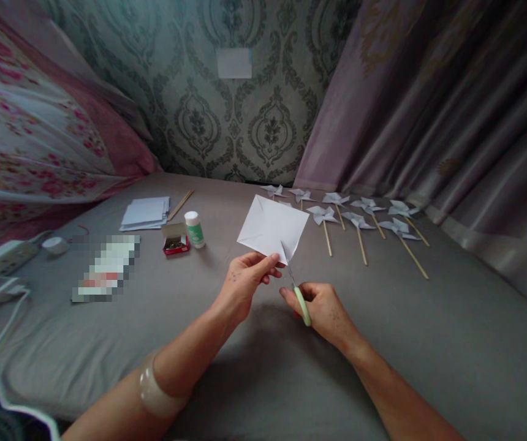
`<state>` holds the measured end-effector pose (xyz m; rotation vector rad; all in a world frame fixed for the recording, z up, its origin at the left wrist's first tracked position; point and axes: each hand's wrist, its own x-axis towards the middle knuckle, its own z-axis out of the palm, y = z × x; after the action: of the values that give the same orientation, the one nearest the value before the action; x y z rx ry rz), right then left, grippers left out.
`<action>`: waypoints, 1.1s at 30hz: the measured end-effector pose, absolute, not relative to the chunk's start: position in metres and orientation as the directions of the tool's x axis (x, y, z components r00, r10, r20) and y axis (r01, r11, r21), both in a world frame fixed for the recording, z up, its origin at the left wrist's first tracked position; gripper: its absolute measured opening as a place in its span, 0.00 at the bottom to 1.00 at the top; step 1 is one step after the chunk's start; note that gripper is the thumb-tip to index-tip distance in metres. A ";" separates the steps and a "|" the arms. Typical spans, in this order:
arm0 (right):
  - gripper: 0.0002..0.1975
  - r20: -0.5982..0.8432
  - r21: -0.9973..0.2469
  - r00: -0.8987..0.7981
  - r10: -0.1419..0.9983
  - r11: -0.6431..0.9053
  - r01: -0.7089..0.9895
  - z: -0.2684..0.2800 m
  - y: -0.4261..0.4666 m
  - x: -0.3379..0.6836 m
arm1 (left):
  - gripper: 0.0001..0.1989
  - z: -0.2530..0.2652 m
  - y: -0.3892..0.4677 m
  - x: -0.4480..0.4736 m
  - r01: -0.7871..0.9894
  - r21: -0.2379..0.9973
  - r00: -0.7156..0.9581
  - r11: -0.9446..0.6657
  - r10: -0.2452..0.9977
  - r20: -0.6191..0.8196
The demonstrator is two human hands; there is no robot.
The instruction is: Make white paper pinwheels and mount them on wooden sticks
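A square white sheet of paper (272,223) is held up over the bed by my left hand (249,275), its thumb and fingers pinching the near edge. Cuts or creases run inward from the sheet's corners. My right hand (321,306) grips a pair of scissors (301,303) with pale green handles. The blades lie at the sheet's near corner, one of them showing over the paper. Behind the sheet and to its right lie several white paper pinwheels (323,214) on wooden sticks, some partly hidden by the sheet.
On the left are a stack of white paper (145,213), wooden sticks (181,205), a small red box of metal bits (176,242) and a green-and-white glue bottle (194,229). Nearer stand a blurred-out flat item (109,266) and a power strip (3,260) with white cables. Curtains (410,104) hang at right.
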<state>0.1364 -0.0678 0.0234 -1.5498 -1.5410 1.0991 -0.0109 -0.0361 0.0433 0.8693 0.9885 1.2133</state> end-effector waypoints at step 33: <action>0.21 -0.105 -0.900 -0.028 0.994 -0.083 0.427 0.018 -0.064 0.133 | 0.15 0.034 -0.032 -0.011 -0.320 0.939 0.064 0.127 0.992 -0.112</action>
<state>0.1327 -0.0638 0.0180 -1.5807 -1.5202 1.0798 -0.0115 -0.0321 0.0344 0.9010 0.9895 1.2264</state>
